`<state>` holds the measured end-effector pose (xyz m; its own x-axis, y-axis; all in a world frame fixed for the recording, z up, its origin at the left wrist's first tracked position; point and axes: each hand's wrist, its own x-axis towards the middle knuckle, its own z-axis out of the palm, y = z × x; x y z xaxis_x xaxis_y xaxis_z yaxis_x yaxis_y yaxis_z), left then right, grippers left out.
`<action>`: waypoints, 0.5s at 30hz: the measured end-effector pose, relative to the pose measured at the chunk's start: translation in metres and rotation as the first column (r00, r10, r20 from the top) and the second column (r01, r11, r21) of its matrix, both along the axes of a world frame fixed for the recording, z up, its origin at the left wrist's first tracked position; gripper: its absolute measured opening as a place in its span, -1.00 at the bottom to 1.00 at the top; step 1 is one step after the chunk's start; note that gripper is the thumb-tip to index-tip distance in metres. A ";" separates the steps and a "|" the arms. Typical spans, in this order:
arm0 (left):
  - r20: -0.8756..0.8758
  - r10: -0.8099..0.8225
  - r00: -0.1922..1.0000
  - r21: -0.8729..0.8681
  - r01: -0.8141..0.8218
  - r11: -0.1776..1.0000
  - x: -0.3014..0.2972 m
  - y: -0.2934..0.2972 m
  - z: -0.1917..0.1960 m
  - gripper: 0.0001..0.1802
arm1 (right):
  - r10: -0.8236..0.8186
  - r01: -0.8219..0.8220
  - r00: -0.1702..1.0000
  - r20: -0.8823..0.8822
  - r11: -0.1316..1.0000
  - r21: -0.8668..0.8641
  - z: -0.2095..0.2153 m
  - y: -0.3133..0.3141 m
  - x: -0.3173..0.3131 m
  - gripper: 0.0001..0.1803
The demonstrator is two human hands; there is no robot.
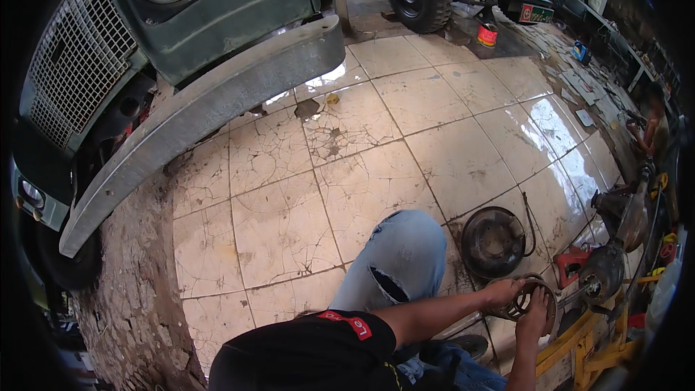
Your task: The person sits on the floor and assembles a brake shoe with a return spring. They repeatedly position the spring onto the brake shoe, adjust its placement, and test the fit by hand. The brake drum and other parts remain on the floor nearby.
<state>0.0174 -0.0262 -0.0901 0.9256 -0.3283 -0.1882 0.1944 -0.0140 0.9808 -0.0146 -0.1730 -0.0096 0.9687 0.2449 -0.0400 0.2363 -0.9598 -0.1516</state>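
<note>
You are bent low over a floor (376,174) of pale, cracked tiles, and the round metal ring (552,310) is in front of you, down at the lower right of the view. It is brown and dirty, with an open middle, and it is up off the tiles in your grip. Your left hand (504,292) is closed on the side of the ring nearer your knee (405,250). Your right hand (533,315) touches the ring too, with its fingers lying across the open middle; I cannot tell if they squeeze it or just press on it. Just past your hands, a dark round metal plate (494,242) lies on the tiles, with a thin bent rod (529,224) beside it. To the right of the ring there is a red tool (570,266), and next to that a big, greasy metal axle part (602,275). A yellow frame (579,347) stands near your right hand. Far off to the left, a grey bumper (210,112) sticks out from a green car (217,29).
</note>
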 end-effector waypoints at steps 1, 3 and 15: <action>-0.001 -0.028 1.000 0.036 0.028 0.999 0.002 0.000 -0.001 -0.33 | -0.019 0.020 1.000 0.017 0.999 -0.028 -0.005 -0.002 -0.001 -0.24; 0.071 0.012 0.997 0.012 -0.013 1.000 0.002 0.000 -0.014 -0.35 | 0.052 -0.054 0.998 -0.031 0.997 -0.059 0.006 0.020 -0.013 -0.25; 0.040 0.143 0.989 -0.003 -0.143 0.990 0.000 -0.005 -0.018 -0.28 | -0.010 0.010 1.000 -0.004 1.000 -0.002 -0.002 0.005 -0.009 -0.26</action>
